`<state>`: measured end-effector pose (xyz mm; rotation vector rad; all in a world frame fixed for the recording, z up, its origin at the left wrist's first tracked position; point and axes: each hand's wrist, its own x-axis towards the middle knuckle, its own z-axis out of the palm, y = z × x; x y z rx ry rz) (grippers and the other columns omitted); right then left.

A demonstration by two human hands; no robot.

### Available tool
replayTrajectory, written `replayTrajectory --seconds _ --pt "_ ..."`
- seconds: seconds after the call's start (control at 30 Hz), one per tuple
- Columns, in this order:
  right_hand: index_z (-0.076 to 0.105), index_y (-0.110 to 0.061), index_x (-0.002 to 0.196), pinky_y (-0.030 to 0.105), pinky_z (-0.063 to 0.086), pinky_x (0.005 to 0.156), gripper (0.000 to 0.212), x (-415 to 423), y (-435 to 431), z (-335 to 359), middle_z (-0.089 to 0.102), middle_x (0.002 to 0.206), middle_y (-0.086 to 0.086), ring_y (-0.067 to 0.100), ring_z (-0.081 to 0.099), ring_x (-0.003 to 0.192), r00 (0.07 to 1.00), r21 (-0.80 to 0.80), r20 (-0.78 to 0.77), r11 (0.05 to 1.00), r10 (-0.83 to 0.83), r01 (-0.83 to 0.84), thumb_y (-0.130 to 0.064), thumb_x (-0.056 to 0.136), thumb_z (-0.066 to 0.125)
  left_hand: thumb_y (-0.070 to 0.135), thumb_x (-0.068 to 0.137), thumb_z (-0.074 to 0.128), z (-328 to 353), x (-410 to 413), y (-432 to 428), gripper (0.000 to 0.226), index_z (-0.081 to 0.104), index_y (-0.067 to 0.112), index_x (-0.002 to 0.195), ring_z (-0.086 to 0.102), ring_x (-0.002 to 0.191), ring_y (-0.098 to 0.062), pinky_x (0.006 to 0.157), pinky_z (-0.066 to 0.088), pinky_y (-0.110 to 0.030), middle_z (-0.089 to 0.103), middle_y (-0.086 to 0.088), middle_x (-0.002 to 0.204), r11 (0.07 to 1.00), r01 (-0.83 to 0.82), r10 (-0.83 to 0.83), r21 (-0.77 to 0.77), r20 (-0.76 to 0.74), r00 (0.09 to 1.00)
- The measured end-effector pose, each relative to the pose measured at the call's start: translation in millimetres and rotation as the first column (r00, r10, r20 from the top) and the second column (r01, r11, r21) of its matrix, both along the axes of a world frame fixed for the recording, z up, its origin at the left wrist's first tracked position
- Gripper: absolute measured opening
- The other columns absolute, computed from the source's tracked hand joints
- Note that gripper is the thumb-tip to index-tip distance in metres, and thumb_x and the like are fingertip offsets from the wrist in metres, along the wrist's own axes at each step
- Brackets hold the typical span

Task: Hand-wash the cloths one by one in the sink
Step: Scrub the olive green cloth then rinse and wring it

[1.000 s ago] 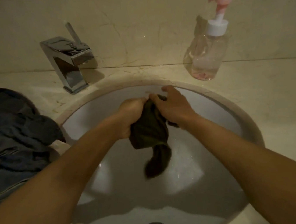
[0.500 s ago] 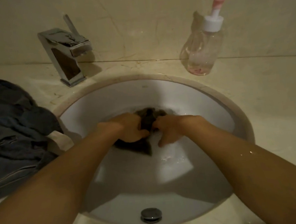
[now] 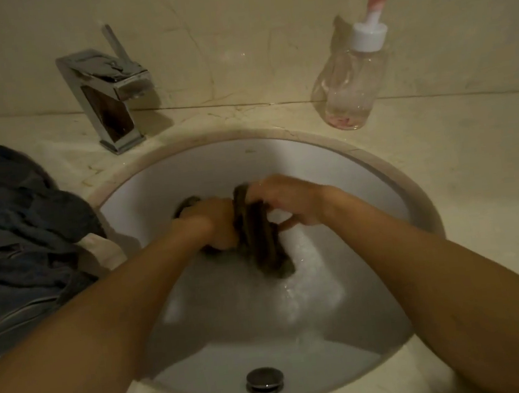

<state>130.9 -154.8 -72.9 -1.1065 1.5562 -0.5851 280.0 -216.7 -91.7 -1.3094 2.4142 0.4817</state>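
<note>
Head view, item one: where is the cloth being washed?

I am holding the dark cloth (image 3: 258, 241) inside the white sink (image 3: 329, 169), over the far half of the bowl. It is bunched into a thick roll between my hands, and its lower end is dipping into the water (image 3: 248, 312) sitting in the bowl. A small part of it is showing beyond my left knuckles.

Item two: state of the hands?

My left hand (image 3: 214, 225) is curling into a fist round the left side of the roll. My right hand (image 3: 287, 201) is gripping the top of the roll, with the fingers bending over it. Both hands are touching the cloth and sitting close together. The picture is blurring slightly there, so I am not reporting on each finger.

Item three: surroundings?

A pile of dark cloths (image 3: 19, 240) is lying on the bench (image 3: 474, 180) to the left of the sink, reaching up to its rim. A chrome tap (image 3: 107, 97) is standing behind the sink on the left. A clear pump bottle (image 3: 352, 84) holding a little pink liquid is standing behind it on the right, near the wall (image 3: 251, 37). The drain plug (image 3: 265, 381) is sitting at the near side of the bowl, well apart from the cloth.
</note>
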Motion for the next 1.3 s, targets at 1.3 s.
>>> replayTrajectory --seconds 1.3 --pt "0.063 -0.02 0.126 0.024 0.055 0.078 0.027 34 -5 2 0.07 0.11 0.003 0.018 0.069 0.1 0.857 -0.276 0.232 0.813 -0.461 0.512 -0.032 0.108 0.046 0.033 0.108 0.039 47 -31 48 0.028 0.062 0.017 0.106 0.067 0.082 -0.012 0.072 0.054 -0.026 0.068 -0.001 0.088 0.763 -0.346 0.631 0.546 -0.746 0.214"
